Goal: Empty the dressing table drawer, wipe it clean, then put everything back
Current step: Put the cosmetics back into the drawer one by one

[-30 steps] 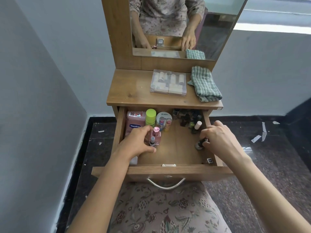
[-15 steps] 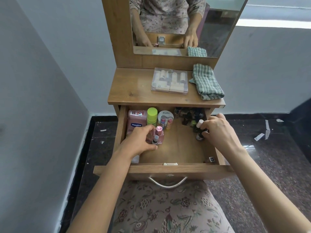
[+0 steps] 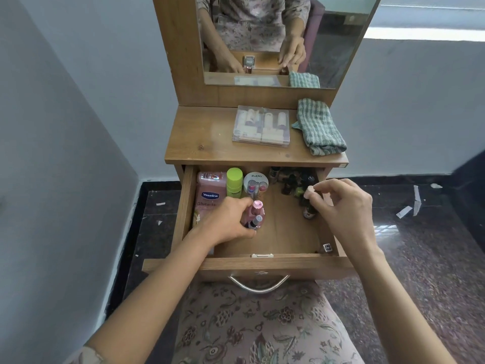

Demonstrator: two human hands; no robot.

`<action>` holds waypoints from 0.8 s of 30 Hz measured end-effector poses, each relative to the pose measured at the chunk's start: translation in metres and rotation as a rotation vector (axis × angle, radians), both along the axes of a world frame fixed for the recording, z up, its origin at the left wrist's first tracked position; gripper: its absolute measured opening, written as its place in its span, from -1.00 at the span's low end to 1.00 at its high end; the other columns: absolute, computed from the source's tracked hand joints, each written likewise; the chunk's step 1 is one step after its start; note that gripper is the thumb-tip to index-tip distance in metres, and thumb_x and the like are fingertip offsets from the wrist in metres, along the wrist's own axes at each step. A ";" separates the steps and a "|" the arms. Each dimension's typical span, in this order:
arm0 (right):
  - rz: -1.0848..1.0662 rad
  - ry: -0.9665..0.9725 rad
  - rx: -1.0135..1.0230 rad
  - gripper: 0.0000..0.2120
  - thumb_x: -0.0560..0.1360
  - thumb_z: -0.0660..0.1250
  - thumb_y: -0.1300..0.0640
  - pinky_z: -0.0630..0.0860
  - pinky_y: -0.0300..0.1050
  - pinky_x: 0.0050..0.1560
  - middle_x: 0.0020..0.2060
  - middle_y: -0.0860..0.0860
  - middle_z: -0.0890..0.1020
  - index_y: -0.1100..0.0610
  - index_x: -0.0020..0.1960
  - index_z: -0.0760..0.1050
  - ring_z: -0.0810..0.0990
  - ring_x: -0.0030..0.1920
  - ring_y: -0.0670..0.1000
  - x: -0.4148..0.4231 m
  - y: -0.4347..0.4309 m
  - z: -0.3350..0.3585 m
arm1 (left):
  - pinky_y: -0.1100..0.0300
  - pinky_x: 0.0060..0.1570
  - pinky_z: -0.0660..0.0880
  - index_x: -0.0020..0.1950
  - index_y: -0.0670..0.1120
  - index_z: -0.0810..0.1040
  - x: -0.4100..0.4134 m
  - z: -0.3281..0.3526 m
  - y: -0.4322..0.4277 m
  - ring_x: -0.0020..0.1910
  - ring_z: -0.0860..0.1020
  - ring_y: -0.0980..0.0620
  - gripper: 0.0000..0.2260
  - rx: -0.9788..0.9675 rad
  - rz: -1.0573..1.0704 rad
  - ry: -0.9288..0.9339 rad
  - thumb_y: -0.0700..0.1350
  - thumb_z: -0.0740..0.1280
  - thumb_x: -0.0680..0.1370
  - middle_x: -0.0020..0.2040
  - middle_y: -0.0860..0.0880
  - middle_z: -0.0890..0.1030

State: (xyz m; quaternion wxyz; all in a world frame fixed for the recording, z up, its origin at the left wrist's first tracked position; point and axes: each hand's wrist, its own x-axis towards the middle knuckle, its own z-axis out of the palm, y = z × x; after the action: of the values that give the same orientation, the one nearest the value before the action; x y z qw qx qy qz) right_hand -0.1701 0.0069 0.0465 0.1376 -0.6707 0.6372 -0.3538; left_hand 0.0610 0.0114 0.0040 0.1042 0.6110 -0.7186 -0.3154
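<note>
- Two hands are inside the open drawer [image 3: 265, 232]: the left hand [image 3: 231, 222] is curled around a small bunch of pink and dark cosmetic tubes [image 3: 256, 215] near the middle-left, and the right hand [image 3: 343, 206] pinches a little bottle with a pale cap [image 3: 309, 192] between thumb and fingertips at the right side.
- Judging by the drawer still being well stocked and the checked cloth [image 3: 319, 128] lying folded on the desk [image 3: 207, 137], this looks like the emptying stage, though I cannot rule out restocking.
- Best to lift each handful straight up, clear of the drawer walls, so the loosely gathered tubes do not slip from the left grip.
- Beside the right fingers stand several dark small bottles [image 3: 290, 179], close together at the back right; drawing the pinched one out slowly should avoid toppling them.
- At the back left wait a pink Vaseline bottle [image 3: 210, 191], a green-capped bottle [image 3: 234, 181] and a round white tin [image 3: 256, 179].
- Free desk surface lies left of the clear plastic case [image 3: 261, 126]; setting things there keeps the cloth reachable.
</note>
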 end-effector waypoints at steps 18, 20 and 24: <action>-0.096 -0.155 0.244 -0.83 0.45 0.35 0.24 0.42 -0.49 -0.26 -0.27 -0.12 0.64 -0.01 -0.12 0.65 0.56 -0.23 -0.18 -0.023 0.008 -0.015 | 0.07 -0.15 0.54 -0.02 -0.04 0.38 -0.097 -0.002 -0.024 -0.11 0.57 -0.05 -0.63 0.027 -0.180 0.116 -0.09 0.53 0.36 -0.04 -0.09 0.56; -0.081 -0.128 0.282 -0.79 0.44 0.34 0.27 0.40 -0.48 -0.30 -0.30 -0.13 0.62 -0.02 -0.13 0.65 0.53 -0.28 -0.19 -0.023 0.009 -0.013 | 0.15 -0.23 0.48 -0.01 -0.04 0.37 -0.101 -0.003 -0.023 -0.13 0.54 -0.01 -0.62 0.032 -0.167 0.147 -0.11 0.53 0.36 -0.06 -0.05 0.54; -0.030 -0.086 0.377 -0.76 0.42 0.32 0.31 0.52 -0.31 -0.27 -0.27 -0.12 0.61 -0.02 -0.10 0.60 0.55 -0.28 -0.16 -0.021 0.014 -0.007 | 0.26 -0.27 0.40 0.00 -0.04 0.35 -0.106 -0.004 -0.022 -0.11 0.53 0.00 -0.60 0.047 -0.122 0.164 -0.12 0.54 0.36 -0.01 -0.06 0.53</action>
State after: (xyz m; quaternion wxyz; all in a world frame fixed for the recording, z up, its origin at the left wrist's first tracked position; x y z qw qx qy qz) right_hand -0.1913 0.0205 0.0391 0.2829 -0.6076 0.6956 -0.2586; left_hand -0.0453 -0.0103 0.0001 0.1288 0.5406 -0.7360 -0.3867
